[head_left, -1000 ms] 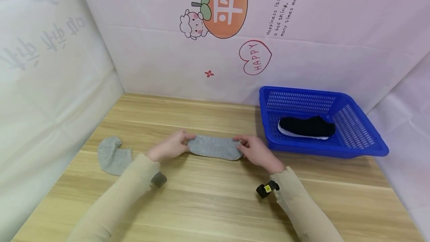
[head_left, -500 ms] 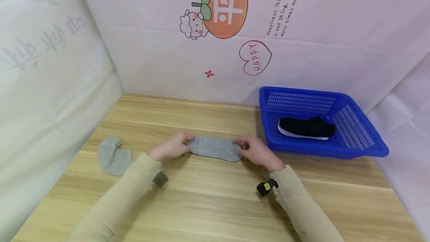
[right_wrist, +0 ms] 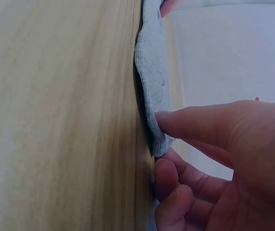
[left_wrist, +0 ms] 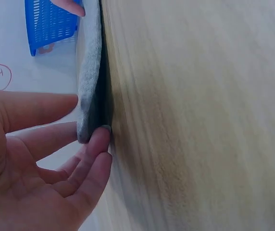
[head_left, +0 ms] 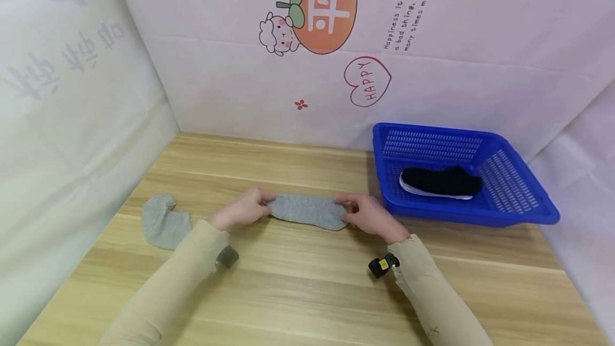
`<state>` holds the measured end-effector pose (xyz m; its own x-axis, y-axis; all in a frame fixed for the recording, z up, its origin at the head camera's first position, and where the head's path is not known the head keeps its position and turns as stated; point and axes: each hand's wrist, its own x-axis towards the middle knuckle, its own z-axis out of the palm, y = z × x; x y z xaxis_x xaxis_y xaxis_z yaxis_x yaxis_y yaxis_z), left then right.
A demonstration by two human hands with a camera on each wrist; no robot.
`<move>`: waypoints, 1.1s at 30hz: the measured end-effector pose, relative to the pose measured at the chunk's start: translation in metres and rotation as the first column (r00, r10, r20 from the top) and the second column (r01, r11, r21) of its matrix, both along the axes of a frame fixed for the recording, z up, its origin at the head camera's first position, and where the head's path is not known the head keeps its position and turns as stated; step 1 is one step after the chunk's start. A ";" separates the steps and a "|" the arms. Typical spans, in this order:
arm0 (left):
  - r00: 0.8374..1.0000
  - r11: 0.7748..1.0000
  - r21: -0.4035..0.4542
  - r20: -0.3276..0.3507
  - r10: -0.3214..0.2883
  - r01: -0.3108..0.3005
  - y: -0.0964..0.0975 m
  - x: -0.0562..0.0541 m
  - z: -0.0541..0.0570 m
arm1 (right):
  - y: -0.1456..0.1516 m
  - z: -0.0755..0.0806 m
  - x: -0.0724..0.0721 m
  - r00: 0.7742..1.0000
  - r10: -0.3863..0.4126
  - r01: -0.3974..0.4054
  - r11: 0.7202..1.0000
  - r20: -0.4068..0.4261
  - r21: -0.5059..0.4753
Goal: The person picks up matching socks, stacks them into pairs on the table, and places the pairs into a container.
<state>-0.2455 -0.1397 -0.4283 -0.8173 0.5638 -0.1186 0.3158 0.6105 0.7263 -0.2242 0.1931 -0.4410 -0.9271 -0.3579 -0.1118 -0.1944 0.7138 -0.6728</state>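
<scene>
A light grey ankle sock (head_left: 307,211) lies stretched lengthwise across the middle of the wooden table. At its left end my left hand (head_left: 244,210) pinches it between thumb and fingers, and the left wrist view shows a dark gap beneath the sock's edge (left_wrist: 90,72). My right hand (head_left: 370,215) grips the opposite end, its thumb on the upper face of the sock (right_wrist: 152,72) and the fingers curled at the tip. Another grey sock (head_left: 163,222) rests bent on the table to the left, partly behind the left sleeve.
A blue plastic basket (head_left: 391,204) with slotted walls stands at the back right, close to the right hand. Inside lie a black sock (head_left: 442,180) and a white one (head_left: 415,191) under it. Printed white sheeting (head_left: 230,89) hangs behind and beside the wooden table (head_left: 298,287).
</scene>
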 end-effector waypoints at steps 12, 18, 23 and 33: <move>0.996 0.991 0.094 0.025 0.090 -0.092 -0.036 -0.013 0.020 | 0.003 0.000 0.002 1.000 0.005 -0.005 1.000 0.013 -0.022; 0.986 0.981 0.098 0.010 0.167 -0.167 -0.064 -0.013 0.044 | 0.002 0.004 0.003 1.000 -0.006 0.006 1.000 0.026 -0.025; 0.975 0.971 0.085 -0.009 0.223 -0.222 -0.087 -0.004 0.060 | 0.001 0.004 0.002 1.000 -0.020 0.021 0.999 0.011 -0.027; 0.951 0.952 0.069 -0.067 0.303 -0.299 -0.132 0.007 0.074 | 0.000 0.007 0.006 0.999 -0.033 0.033 0.999 -0.002 -0.042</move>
<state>-0.2382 -0.2712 -0.3539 -0.9554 0.2943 -0.0245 0.1793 0.6440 0.7438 -0.2183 0.1928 -0.4341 -0.9388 -0.3310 -0.0952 -0.1725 0.6911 -0.7019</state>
